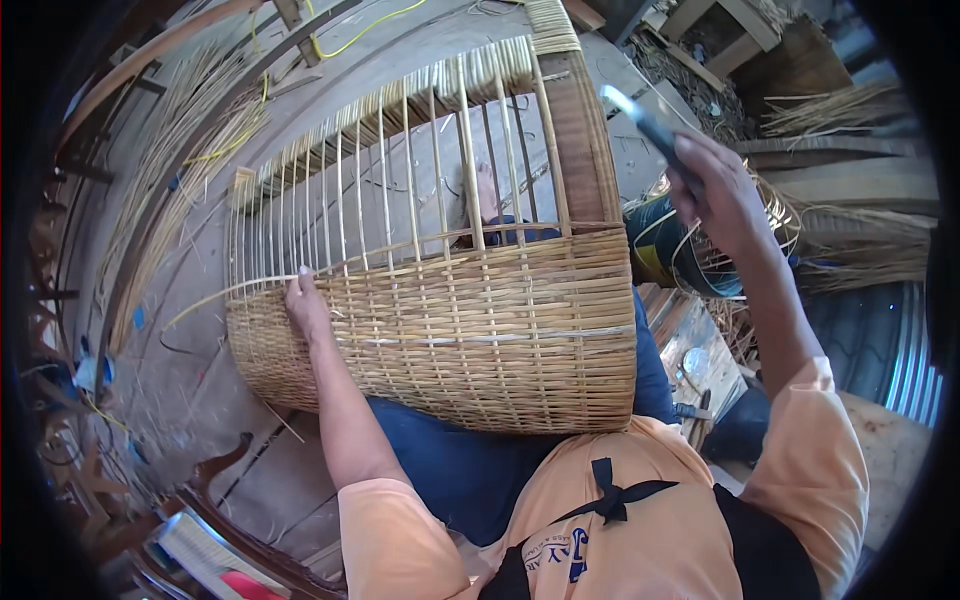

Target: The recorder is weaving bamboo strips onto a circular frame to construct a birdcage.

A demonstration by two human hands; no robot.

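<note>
A large wicker panel (470,340) lies tilted across my lap, its near part closely woven and its far part bare upright canes (385,190). My left hand (308,302) is closed at the top row of the weave, pinching a loose cane strand (215,298) whose end curves off to the left. Raised at the right, clear of the panel, my right hand (722,190) grips a slim, dark blue-grey hand tool (650,128) with a bright, shiny tip. Its exact kind is blurred. Cane wrapping (400,110) covers the far rail, and a flat wooden post (582,150) forms the right side.
A dark drum (665,245) holding coiled strands stands right of the panel, near a wooden box or bench (690,330). Bundles of cane (190,140) lie at the far left, more (850,225) at right. A yellow cord (370,28) crosses the floor.
</note>
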